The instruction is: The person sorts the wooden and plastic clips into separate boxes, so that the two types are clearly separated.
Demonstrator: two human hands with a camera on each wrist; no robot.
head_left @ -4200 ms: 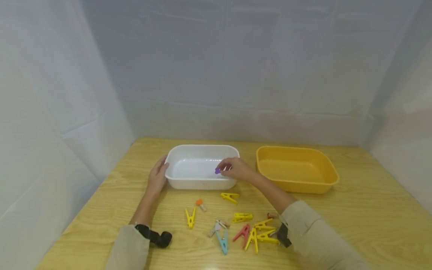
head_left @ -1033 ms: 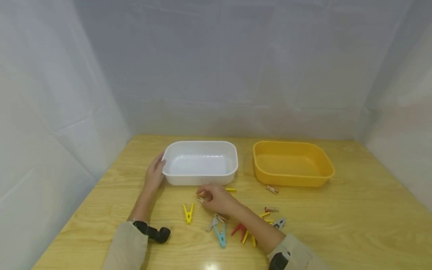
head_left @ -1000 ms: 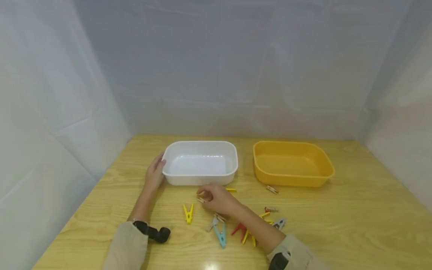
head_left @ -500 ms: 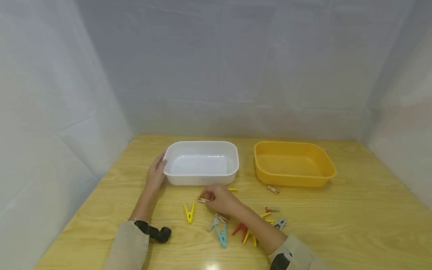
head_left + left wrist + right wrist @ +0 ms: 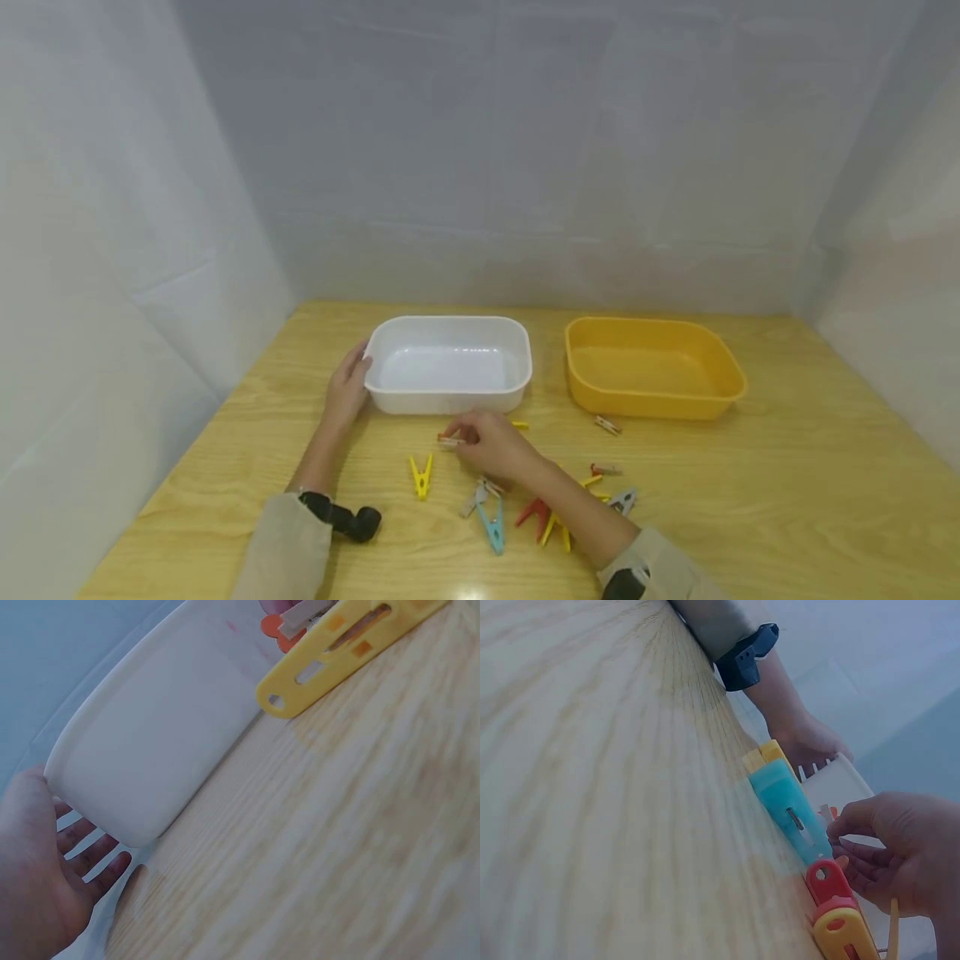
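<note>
- Right hand point(image 5: 491, 443) — fingers curled, pinching a small orange-tipped peg point(image 5: 447, 440) just above the table point(image 5: 787, 467), just in front of the white tub point(image 5: 448, 365).
- Left hand point(image 5: 347, 392) — fingers relaxed and spread, resting against the tub's left end, at 9 o'clock of it.
- Yellow peg point(image 5: 422, 476) lies at 7 o'clock of the right hand; blue peg point(image 5: 491, 523) at 6 o'clock.
- Yellow tub point(image 5: 654, 367) stands at 3 o'clock of the white one, apart.

The counter point(image 5: 787, 467) is of light wood with a clear grain. White cloth sheets point(image 5: 480, 150) hang behind it and on both sides, with soft folds. The light is even, and a small bright reflection lies on the near edge.
</note>
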